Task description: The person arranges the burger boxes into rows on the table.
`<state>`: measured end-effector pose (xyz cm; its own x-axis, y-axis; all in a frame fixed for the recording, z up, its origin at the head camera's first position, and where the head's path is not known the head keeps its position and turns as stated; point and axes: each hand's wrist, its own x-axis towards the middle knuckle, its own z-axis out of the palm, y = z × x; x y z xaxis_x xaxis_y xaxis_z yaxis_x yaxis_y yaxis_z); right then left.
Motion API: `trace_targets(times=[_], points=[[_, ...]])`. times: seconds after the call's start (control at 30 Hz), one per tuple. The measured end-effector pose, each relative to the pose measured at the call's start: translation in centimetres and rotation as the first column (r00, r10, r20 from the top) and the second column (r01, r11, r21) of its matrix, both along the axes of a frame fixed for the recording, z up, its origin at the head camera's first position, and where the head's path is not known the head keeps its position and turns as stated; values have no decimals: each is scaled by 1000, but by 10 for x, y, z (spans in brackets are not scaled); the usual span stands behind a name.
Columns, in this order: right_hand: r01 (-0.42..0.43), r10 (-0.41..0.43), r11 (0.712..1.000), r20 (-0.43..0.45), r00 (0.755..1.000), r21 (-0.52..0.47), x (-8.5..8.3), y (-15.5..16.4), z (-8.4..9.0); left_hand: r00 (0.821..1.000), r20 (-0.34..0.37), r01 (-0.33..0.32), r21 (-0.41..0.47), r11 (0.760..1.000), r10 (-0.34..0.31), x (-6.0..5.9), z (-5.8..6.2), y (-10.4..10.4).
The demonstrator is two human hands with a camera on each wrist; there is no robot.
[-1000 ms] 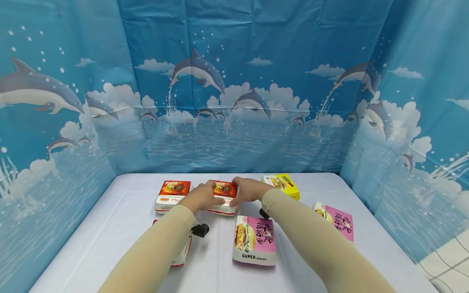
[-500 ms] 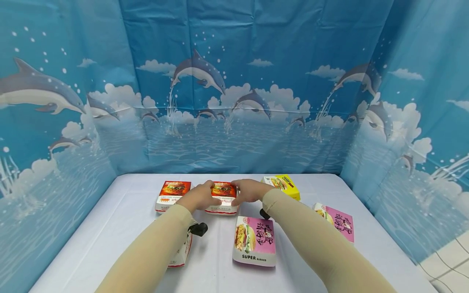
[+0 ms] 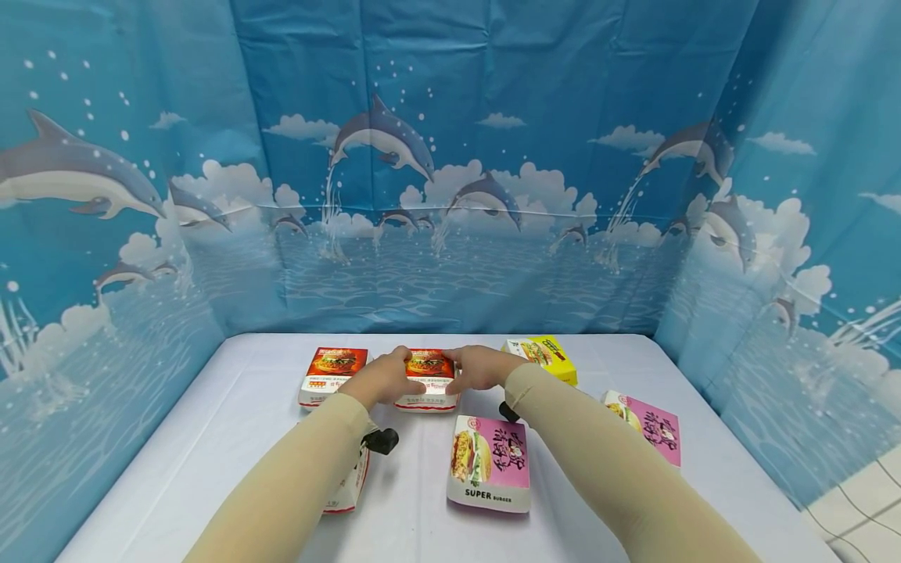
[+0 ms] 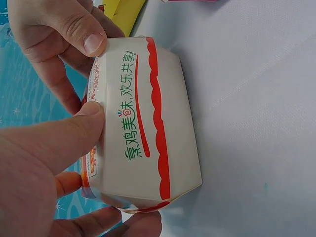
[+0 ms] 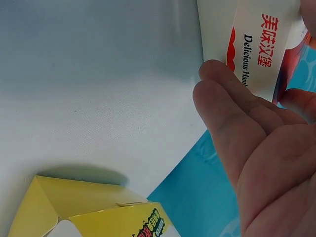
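A red and white burger box (image 3: 429, 366) sits at the back middle of the table, held from both sides. My left hand (image 3: 383, 381) grips its left side; in the left wrist view the left thumb (image 4: 81, 126) lies on the top front edge and fingers (image 4: 98, 224) reach round the side and low corner. My right hand (image 3: 481, 367) holds the right side, its thumb (image 4: 93, 42) at the top front edge. In the right wrist view, long fingers (image 5: 232, 108) lie along the white side wall (image 5: 256, 49).
Another red burger box (image 3: 334, 371) stands left, a yellow one (image 3: 542, 356) behind my right wrist. A pink box (image 3: 490, 461) lies in front, another pink box (image 3: 651, 426) at right. My left forearm partly hides a white box (image 3: 348, 493). A dolphin curtain (image 3: 450, 156) encloses the table (image 3: 415, 539).
The held box has turned slightly to sit squarer and shifted a little left, my hands moving with it. Over the last half second almost nothing has moved.
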<state>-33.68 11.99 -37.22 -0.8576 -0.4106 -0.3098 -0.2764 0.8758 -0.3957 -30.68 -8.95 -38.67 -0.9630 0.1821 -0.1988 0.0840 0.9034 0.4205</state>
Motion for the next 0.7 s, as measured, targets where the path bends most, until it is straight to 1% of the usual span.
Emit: trace_targets(times=[0.7], points=[[-9, 9, 1000, 1, 1000, 16, 2, 1, 2, 1000, -5, -1, 5, 1000, 1, 2, 0, -1]])
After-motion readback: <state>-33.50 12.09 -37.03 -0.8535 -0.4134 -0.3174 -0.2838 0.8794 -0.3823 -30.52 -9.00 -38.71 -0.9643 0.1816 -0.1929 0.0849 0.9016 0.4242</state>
